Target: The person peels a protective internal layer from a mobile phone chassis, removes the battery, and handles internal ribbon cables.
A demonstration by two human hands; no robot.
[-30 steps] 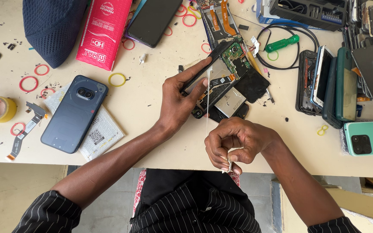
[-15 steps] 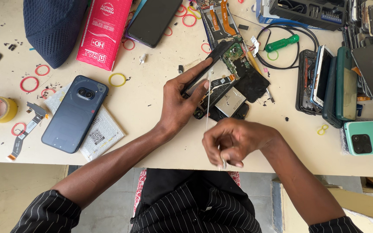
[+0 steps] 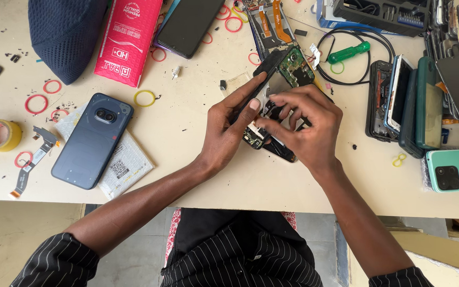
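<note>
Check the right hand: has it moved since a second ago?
Yes. The right hand has gone up from the table edge onto the opened phone, where its fingertips now meet the left hand.

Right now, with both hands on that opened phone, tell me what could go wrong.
1. The right hand pinches inside the opened phone while the left hand steadies it; a slip could strain the bare green circuit board.
2. Tiny dark screws lie loose on the table; a sleeve could scatter them.
3. The dark blue phone lies near the table's edge and could be knocked off.
</note>
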